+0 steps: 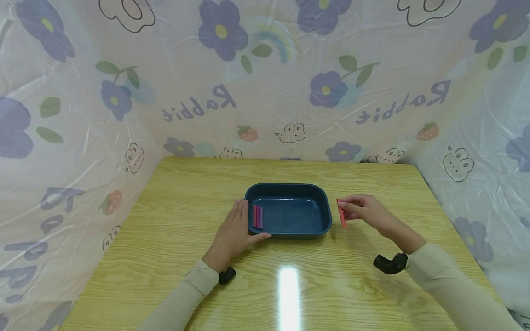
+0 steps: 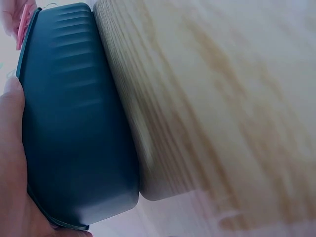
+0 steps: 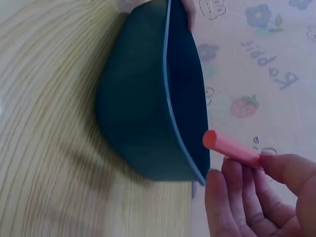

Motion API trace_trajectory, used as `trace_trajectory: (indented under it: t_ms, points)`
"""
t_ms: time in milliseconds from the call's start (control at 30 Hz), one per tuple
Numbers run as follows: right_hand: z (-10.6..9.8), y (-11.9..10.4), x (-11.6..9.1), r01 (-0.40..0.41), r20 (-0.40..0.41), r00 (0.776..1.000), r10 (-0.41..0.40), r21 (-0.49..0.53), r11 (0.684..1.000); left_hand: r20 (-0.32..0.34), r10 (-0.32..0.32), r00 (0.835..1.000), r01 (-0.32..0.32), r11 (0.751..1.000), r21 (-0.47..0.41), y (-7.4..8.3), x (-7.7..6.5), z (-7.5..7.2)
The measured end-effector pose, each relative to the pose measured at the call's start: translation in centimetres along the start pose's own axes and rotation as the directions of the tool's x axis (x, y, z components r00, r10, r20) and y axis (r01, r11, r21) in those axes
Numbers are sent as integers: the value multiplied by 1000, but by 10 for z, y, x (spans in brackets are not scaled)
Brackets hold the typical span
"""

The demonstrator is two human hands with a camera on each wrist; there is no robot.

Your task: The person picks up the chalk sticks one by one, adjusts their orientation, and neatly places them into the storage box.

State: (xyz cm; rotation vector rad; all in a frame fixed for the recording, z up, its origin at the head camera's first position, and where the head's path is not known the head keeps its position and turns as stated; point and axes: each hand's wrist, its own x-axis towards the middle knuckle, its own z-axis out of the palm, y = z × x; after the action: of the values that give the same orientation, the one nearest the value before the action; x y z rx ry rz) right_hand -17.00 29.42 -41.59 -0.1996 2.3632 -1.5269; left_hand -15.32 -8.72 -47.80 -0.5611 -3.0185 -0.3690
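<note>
A dark teal tray (image 1: 296,234) with rounded corners rests on the table. Along its left inner wall, three slim sticks (image 1: 258,217) in dark red, magenta and purple lie side by side. My left hand (image 1: 233,230) lies against the tray's left end, fingers straight along the rim, thumb stretched over the front corner. Just beyond the tray's right end, my right hand (image 1: 364,211) pinches a coral-red stick (image 3: 232,148), round with a flat end like chalk or crayon, between thumb and fingertips. In the head view this stick hangs nearly upright, its lower end apart from the tray.
The wood-grain table (image 1: 178,197) reaches back to a printed curtain (image 1: 269,92) that also hangs at both sides. Black curved pieces (image 1: 390,264) stick out at each wrist. A bright light reflection (image 1: 288,294) falls on the tabletop in front of the tray.
</note>
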Motion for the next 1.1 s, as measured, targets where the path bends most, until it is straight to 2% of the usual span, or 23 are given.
trace_trajectory:
  t_ms: [267, 467, 900, 1100]
  points:
    - [19, -9, 12, 13, 30, 999, -16, 96, 995, 11, 0, 1000, -1, 1000, 9, 1, -1, -1]
    - [34, -15, 24, 29, 46, 998, -35, 119, 992, 19, -3, 1000, 3, 1000, 12, 1, 0, 0]
    - [67, -16, 47, -5, 46, 999, -2, 162, 987, 3, 1, 1000, -1, 1000, 26, 0, 0, 1]
    - [80, -16, 57, -26, 49, 999, 17, 187, 982, 19, -11, 1000, 11, 999, 40, 0, 0, 1]
